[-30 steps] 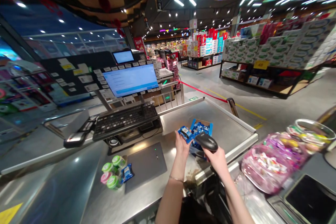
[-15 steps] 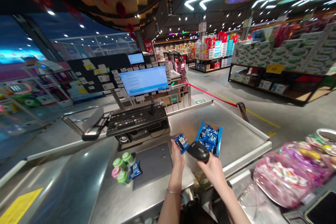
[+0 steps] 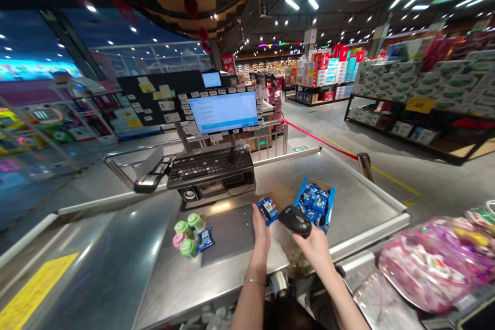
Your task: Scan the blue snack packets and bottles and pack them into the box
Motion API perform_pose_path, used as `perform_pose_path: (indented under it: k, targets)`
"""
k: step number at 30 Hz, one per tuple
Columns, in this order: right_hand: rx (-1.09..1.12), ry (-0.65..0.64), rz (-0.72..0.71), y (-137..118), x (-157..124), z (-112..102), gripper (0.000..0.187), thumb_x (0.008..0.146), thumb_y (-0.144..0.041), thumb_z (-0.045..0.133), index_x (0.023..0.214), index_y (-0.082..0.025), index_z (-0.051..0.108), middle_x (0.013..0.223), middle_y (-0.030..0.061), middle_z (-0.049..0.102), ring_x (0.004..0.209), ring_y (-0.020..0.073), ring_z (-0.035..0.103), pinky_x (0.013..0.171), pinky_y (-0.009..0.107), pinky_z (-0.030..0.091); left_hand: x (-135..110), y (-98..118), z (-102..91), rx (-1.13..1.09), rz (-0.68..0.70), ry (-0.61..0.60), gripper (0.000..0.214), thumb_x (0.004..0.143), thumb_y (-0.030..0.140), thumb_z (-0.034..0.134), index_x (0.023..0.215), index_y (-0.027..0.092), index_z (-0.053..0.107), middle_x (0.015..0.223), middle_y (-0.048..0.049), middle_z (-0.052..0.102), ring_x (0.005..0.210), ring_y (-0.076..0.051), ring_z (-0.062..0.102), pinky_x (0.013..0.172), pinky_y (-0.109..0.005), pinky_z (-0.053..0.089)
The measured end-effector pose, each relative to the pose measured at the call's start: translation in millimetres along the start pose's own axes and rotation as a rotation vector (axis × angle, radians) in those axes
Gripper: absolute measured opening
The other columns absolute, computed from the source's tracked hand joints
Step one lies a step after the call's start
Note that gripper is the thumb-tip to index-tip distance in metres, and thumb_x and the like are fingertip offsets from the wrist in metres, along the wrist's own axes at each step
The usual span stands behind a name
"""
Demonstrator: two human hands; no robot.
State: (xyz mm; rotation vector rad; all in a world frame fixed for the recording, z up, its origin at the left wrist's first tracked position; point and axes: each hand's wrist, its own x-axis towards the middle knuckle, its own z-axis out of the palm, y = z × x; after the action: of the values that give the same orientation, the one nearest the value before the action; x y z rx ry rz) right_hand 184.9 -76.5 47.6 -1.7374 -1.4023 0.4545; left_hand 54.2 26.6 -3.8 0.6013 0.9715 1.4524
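Note:
My left hand [image 3: 262, 230] holds a small blue packet [image 3: 266, 211] up with its barcode side facing the scanner. My right hand [image 3: 315, 243] is closed round a black handheld barcode scanner [image 3: 294, 219], its head a little to the right of the packet. Just behind the scanner, an open blue box [image 3: 316, 202] full of the same blue packets sits on the steel checkout counter [image 3: 348, 201].
Left of my hands lie a dark scan pad [image 3: 228, 232], several small green and pink cups [image 3: 184, 232] and another blue packet [image 3: 204, 240]. A keyboard [image 3: 211, 164] and monitor [image 3: 224, 111] stand behind. Pink candy bags [image 3: 433, 263] fill the right. Shop shelves [image 3: 417, 98] stand beyond.
My left hand has carried the blue packet out of the box to the left, over the counter beside the scan pad. The scanner has followed it. The camera has turned slightly.

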Motion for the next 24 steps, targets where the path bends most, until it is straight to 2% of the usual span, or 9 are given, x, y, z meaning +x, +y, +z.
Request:
perform_pose_path:
  k: [3, 5, 7, 10, 13, 16, 19, 22, 24]
  targets:
    - [0.068, -0.001, 0.002, -1.3, -0.4, 3.0, 0.031, 0.075, -0.038, 0.055, 0.094, -0.017, 0.069, 0.080, 0.0090, 0.075, 0.077, 0.0275, 0.070, 0.064, 0.031, 0.051, 1.9, -0.3, -18.8, 0.309, 0.164, 0.044, 0.058, 0.087, 0.064, 0.038, 0.112, 0.017, 0.061, 0.110, -0.0122, 0.067, 0.101, -0.023, 0.064, 0.093, -0.038, 0.046]
    - [0.095, -0.021, 0.003, -2.9, -1.2, 7.0, 0.031, 0.074, -0.039, 0.055, 0.090, -0.017, 0.070, 0.078, 0.0094, 0.074, 0.076, 0.0276, 0.070, 0.065, 0.031, 0.051, 1.4, 3.5, -37.1, 0.630, 0.325, 0.065, 0.049, 0.090, 0.058, 0.037, 0.107, 0.020, 0.063, 0.112, -0.0108, 0.065, 0.107, -0.022, 0.059, 0.099, -0.037, 0.041]
    - [0.117, -0.049, 0.001, -5.3, -3.1, 12.4, 0.031, 0.072, -0.039, 0.056, 0.087, -0.016, 0.070, 0.077, 0.0101, 0.074, 0.075, 0.0280, 0.070, 0.064, 0.032, 0.051, -2.0, 9.9, -58.7, 0.967, 0.422, 0.106, 0.043, 0.092, 0.052, 0.037, 0.110, 0.021, 0.061, 0.114, -0.0105, 0.063, 0.112, -0.024, 0.055, 0.101, -0.040, 0.038]
    - [0.128, -0.098, -0.021, -9.7, -8.5, 21.7, 0.030, 0.072, -0.039, 0.055, 0.084, -0.016, 0.069, 0.077, 0.0108, 0.074, 0.074, 0.0286, 0.070, 0.064, 0.033, 0.051, -12.5, 19.1, -94.3, 1.386, 0.356, 0.221, 0.040, 0.091, 0.046, 0.040, 0.117, 0.021, 0.058, 0.117, -0.0124, 0.059, 0.113, -0.029, 0.052, 0.098, -0.047, 0.037]
    - [0.144, -0.164, -0.063, -13.5, -15.1, 30.3, 0.029, 0.073, -0.037, 0.053, 0.084, -0.015, 0.069, 0.075, 0.0100, 0.073, 0.071, 0.0276, 0.069, 0.062, 0.032, 0.050, -24.9, 21.3, -131.2, 1.623, 0.207, 0.296, 0.034, 0.088, 0.034, 0.047, 0.118, 0.021, 0.057, 0.118, -0.0139, 0.059, 0.111, -0.030, 0.052, 0.099, -0.050, 0.034]
    - [0.169, -0.198, -0.074, -15.6, -20.4, 37.3, 0.029, 0.072, -0.036, 0.054, 0.085, -0.015, 0.069, 0.073, 0.0086, 0.073, 0.067, 0.0262, 0.068, 0.060, 0.032, 0.050, -32.2, 18.4, -166.5, 1.695, 0.235, 0.363, 0.034, 0.082, 0.015, 0.048, 0.113, 0.022, 0.059, 0.122, -0.0128, 0.058, 0.120, -0.030, 0.048, 0.106, -0.055, 0.025]
    - [0.196, -0.190, -0.051, -14.6, -22.9, 42.2, 0.026, 0.070, -0.036, 0.056, 0.082, -0.017, 0.069, 0.072, 0.0079, 0.073, 0.067, 0.0263, 0.068, 0.060, 0.032, 0.050, -30.4, 20.4, -194.5, 1.610, 0.346, 0.376, 0.036, 0.073, 0.003, 0.045, 0.099, 0.021, 0.063, 0.125, -0.0113, 0.058, 0.129, -0.029, 0.042, 0.112, -0.054, 0.018]
    - [0.242, -0.155, -0.025, -10.1, -22.5, 44.7, 0.026, 0.068, -0.037, 0.058, 0.080, -0.017, 0.069, 0.072, 0.0075, 0.073, 0.071, 0.0269, 0.069, 0.062, 0.033, 0.050, -23.3, 31.1, -209.1, 1.462, 0.398, 0.368, 0.035, 0.067, -0.002, 0.044, 0.087, 0.021, 0.062, 0.124, -0.0083, 0.060, 0.130, -0.027, 0.043, 0.112, -0.047, 0.025]
    - [0.262, -0.130, -0.007, -5.9, -20.8, 44.5, 0.026, 0.067, -0.038, 0.059, 0.079, -0.017, 0.068, 0.072, 0.0076, 0.073, 0.072, 0.0272, 0.068, 0.063, 0.034, 0.050, -19.1, 38.5, -210.1, 1.374, 0.397, 0.395, 0.035, 0.065, -0.002, 0.044, 0.084, 0.022, 0.061, 0.123, -0.0064, 0.061, 0.128, -0.025, 0.045, 0.110, -0.043, 0.030]
